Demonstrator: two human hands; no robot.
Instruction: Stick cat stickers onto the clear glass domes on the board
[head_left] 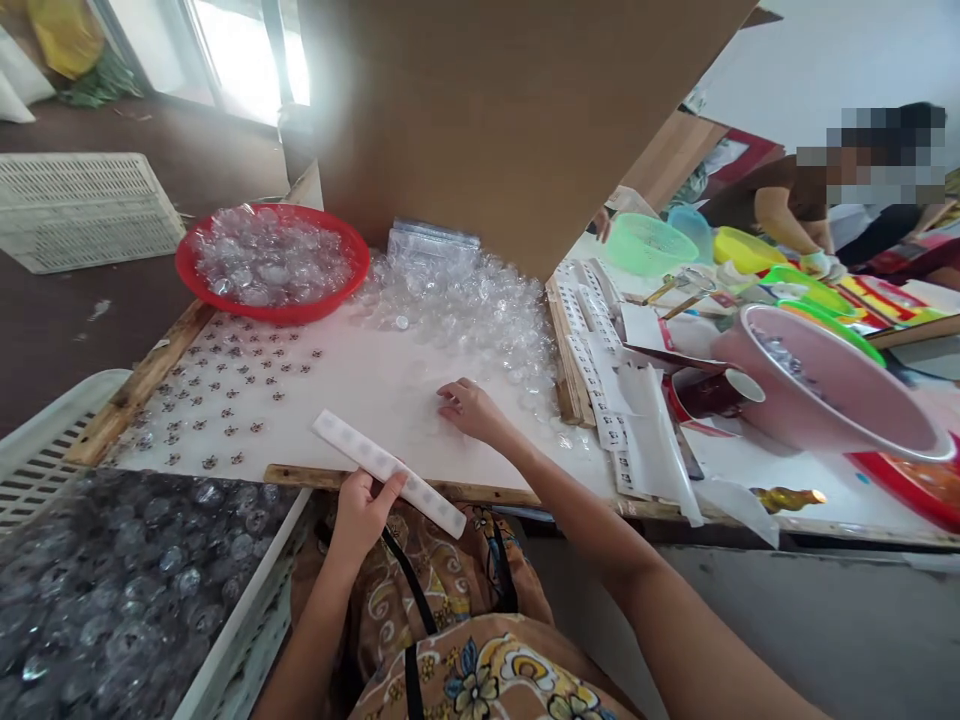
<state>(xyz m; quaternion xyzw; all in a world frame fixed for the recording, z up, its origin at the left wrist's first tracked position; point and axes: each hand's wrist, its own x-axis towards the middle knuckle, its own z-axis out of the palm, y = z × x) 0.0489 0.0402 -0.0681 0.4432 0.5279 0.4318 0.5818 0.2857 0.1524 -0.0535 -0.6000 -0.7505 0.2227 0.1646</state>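
Observation:
Between the thumb and fingers of my left hand [367, 510] is a white strip with a row of faint round spots [390, 470], held slantwise over the table's front edge. My right hand [469, 410] hovers over or rests on the white tabletop [360, 375]; its fingers are partly curled and apart, with nothing visible in them. Beyond it lies a heap of small clear plastic pieces [480, 310]. On the left of the tabletop, many small clear pieces with dark printed marks [225, 390] are spread out in loose rows.
A red basin [274, 312] of clear plastic pieces stands back left. Below left is a white crate [247, 590] full of similar pieces. A big cardboard panel [480, 120] rises behind. Printed strips [600, 370] and a pink basin [832, 400] lie right, with a co-worker [787, 200] beyond.

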